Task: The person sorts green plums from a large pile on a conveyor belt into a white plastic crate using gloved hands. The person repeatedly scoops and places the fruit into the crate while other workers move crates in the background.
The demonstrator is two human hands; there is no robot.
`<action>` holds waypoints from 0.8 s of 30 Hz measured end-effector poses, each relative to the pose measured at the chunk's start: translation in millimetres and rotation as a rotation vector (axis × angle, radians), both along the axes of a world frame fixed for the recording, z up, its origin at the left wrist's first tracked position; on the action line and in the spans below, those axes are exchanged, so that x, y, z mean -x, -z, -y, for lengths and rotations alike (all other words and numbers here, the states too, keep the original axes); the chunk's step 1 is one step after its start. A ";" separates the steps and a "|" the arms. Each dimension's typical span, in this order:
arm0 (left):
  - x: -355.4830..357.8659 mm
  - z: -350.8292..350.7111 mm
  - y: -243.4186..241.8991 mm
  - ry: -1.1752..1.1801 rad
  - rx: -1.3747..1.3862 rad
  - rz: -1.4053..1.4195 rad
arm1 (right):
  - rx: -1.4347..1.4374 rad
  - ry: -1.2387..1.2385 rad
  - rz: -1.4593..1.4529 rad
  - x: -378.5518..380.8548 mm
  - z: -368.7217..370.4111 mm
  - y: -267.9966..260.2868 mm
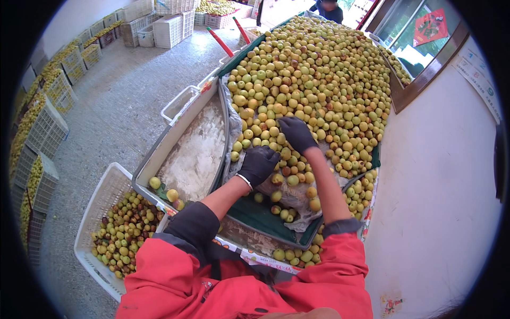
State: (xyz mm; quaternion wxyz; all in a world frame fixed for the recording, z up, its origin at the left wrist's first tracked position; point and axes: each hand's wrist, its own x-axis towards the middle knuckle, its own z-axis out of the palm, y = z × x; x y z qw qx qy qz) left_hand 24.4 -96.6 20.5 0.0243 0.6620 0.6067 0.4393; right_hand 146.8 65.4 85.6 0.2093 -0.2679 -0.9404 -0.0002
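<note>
A big heap of yellow-green round fruit (318,79), some with reddish-brown patches, fills the green-lined sorting table in front of me. My left hand (259,165), in a dark glove with a white band at the wrist, is at the near left edge of the heap, its fingers bent over fruit. Just above and to its right, my right hand (297,133), also dark-gloved, lies on the fruit with its fingers pointing left. The fingertips of both are partly hidden, so any grip cannot be made out. Loose fruit and crumpled plastic sheeting (297,227) lie below the hands.
A white plastic crate (97,199) of browner fruit stands at lower left. The table's left tray (191,147) holds a few fruit at its near end. Fruit-filled crates (50,127) line the far left. A wall (430,179) borders the right side. A person (330,11) is beyond the heap.
</note>
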 end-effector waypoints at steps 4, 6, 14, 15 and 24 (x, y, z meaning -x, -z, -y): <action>2.9 -1.1 -10.2 -0.107 -0.081 0.044 | -0.022 0.315 0.309 91.9 -25.0 2.2; 9.7 -3.6 -2.4 -0.162 -0.024 0.098 | 0.034 0.479 0.470 114.9 -29.7 3.3; 17.4 -10.1 14.7 -0.297 0.073 0.012 | 0.308 0.295 0.614 86.2 -16.8 -1.6; 12.1 -13.8 12.5 -0.280 0.071 0.001 | 0.277 0.303 0.632 68.2 -19.7 8.3; 18.3 -2.8 13.6 -0.232 0.215 -0.188 | 0.606 -0.060 0.653 -33.0 29.7 -6.1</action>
